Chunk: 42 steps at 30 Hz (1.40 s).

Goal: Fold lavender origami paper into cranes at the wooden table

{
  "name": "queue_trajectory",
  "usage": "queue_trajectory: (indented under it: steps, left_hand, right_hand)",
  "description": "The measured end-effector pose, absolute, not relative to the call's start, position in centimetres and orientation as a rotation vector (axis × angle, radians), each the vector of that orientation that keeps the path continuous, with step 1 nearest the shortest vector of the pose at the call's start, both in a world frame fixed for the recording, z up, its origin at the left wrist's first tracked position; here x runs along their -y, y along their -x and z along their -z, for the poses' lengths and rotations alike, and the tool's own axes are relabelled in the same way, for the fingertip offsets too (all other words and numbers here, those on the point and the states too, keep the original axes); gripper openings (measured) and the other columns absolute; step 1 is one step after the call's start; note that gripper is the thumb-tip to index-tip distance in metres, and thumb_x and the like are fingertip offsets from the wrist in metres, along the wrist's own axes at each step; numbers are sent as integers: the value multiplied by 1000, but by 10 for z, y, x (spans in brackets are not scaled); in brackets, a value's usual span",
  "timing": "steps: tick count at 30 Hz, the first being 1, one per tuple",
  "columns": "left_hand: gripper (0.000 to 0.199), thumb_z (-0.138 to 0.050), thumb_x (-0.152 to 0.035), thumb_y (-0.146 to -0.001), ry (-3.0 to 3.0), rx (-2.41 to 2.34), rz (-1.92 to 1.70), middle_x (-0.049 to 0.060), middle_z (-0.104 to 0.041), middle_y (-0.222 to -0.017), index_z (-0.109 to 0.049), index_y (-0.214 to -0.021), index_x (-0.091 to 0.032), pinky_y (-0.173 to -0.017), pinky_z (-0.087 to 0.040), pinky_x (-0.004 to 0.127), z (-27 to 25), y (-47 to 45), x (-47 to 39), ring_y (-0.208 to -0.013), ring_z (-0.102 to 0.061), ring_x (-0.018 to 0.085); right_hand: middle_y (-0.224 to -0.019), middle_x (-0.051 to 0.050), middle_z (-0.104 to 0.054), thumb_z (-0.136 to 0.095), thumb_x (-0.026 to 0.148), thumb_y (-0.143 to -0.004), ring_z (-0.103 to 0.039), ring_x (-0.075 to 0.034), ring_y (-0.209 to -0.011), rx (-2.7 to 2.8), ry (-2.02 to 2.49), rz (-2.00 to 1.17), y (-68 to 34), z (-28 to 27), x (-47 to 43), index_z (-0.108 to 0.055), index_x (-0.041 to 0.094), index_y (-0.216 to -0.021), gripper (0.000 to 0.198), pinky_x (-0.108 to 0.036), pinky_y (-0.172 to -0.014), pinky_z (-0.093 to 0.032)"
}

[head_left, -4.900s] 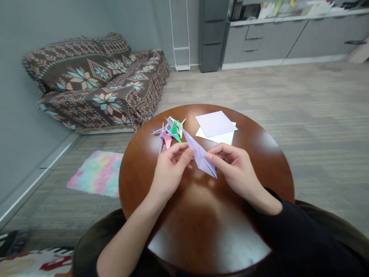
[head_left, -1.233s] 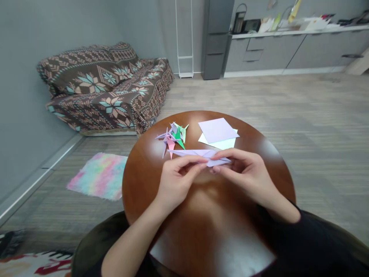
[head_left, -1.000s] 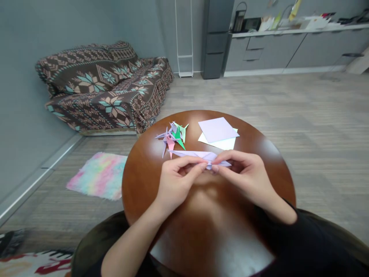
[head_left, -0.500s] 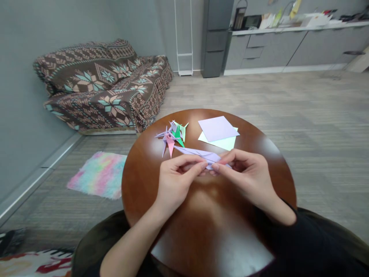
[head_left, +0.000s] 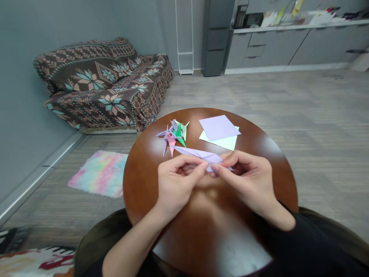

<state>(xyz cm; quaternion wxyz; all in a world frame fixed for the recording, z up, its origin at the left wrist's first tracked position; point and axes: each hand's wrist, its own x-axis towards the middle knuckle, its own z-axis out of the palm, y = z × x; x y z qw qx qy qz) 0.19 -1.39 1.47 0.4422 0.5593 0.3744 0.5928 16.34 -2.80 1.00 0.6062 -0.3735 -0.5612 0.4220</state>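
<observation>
Both hands pinch a folded piece of lavender origami paper (head_left: 209,157) above the round wooden table. My left hand (head_left: 178,179) grips its left part between thumb and fingers, and a long narrow point sticks out past it to the upper left. On the other side, my right hand (head_left: 250,179) presses the right part with thumb and index finger; a small tip shows beneath those fingers. The two thumbs nearly meet at the middle. Finger pads hide some of the folds.
Several folded paper cranes (head_left: 174,134), purple, pink and green, cluster at the table's far left. Lavender and pale green paper squares (head_left: 219,127) lie stacked at the far right of the table (head_left: 144,188). Beyond are a covered sofa (head_left: 109,86) and a fluffy rug (head_left: 99,173).
Both hands keep hold of the lavender paper, and its fold looks slightly more opened toward the camera. The whole view has shifted a little.
</observation>
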Motion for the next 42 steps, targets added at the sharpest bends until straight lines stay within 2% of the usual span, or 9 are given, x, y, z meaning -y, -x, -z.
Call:
queue_trajectory:
  steps: [18, 33, 37, 42]
  left_hand:
    - [8, -82, -11, -78, -1345, -941, -1464, 1, -80, -75, -78, -81, -17, -70, -64, 18, -7, -4, 12, -69, -78, 14]
    - [6, -81, -13, -77, -1466, -1048, -1502, 2, -79, -72, -77, -76, -15, -64, -63, 21, -11, -2, 14, -64, -76, 16]
    - [7, -82, -17, -78, -1482, -1086, -1485, 3, -79, -72, -76, -76, -15, -65, -64, 24, -11, -2, 14, -65, -76, 17]
    - [7, -80, -19, -82, -1523, -1127, -1533, 2, -79, -74, -75, -80, -16, -66, -64, 23, -6, -4, 16, -65, -77, 16]
  right_hand:
    - [-75, -3, -77, -85, 19, -80, -71, -14, -70, 1239, 938, -975, -165, -7, 23, -73, 19, -72, 14, -24, -65, -57]
    - [-74, -4, -76, -85, 22, -79, -70, -16, -71, 1215, 973, -990, -160, -6, 24, -71, 19, -70, 17, -26, -65, -57]
    - [-74, -3, -75, -87, 22, -77, -72, -16, -69, 1166, 957, -1031, -157, -10, 24, -66, 20, -69, 22, -26, -65, -60]
    - [-68, 4, -70, -90, 21, -73, -73, -14, -62, 1069, 907, -1120, -156, -12, 21, -55, 22, -75, 34, -25, -63, -62]
